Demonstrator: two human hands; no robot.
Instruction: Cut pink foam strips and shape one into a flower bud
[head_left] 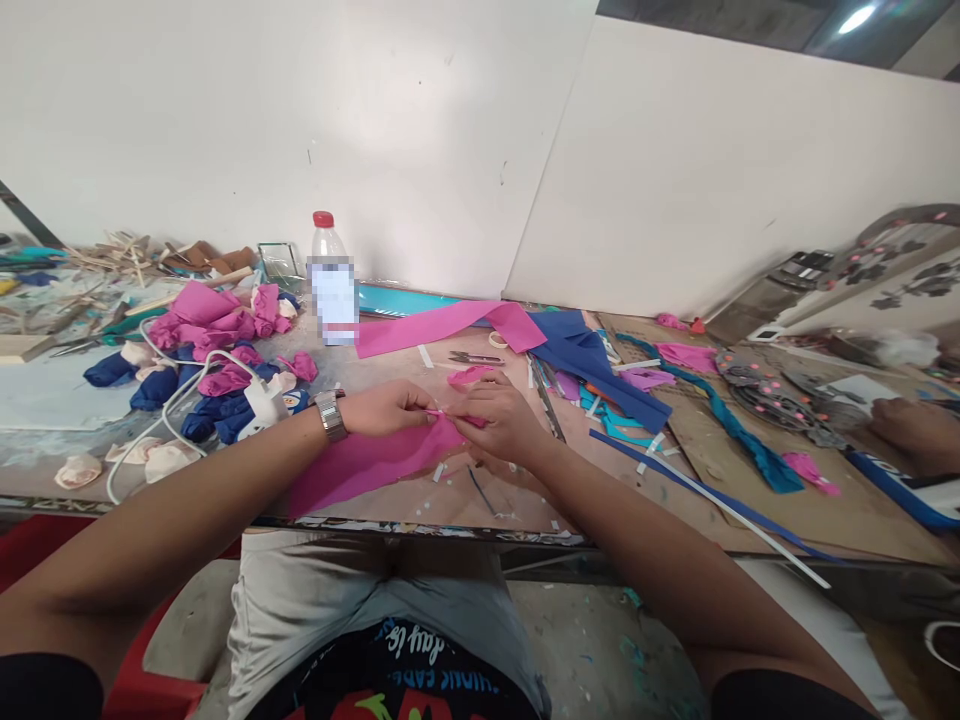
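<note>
Both my hands meet over the table around one end of a pink crepe paper strip (367, 465). My left hand (386, 408), with a watch at the wrist, pinches the strip's gathered end. The fingers of my right hand (499, 415) are closed on the same bunched end, and a bit of pink shows beyond them. The rest of the strip trails left to the table's front edge. Just behind my hands lie thread snips (476, 358) and a small roll of tape (497, 340). Another pink strip (427, 330) stretches across the back.
A red-capped bottle (334, 290) stands behind my left hand. Crepe paper flowers (217, 330) and a white cable (180, 410) fill the left side. Blue strips (600, 370) lie at right, near cardboard (705, 440). Another person's hand (911, 435) is at the far right.
</note>
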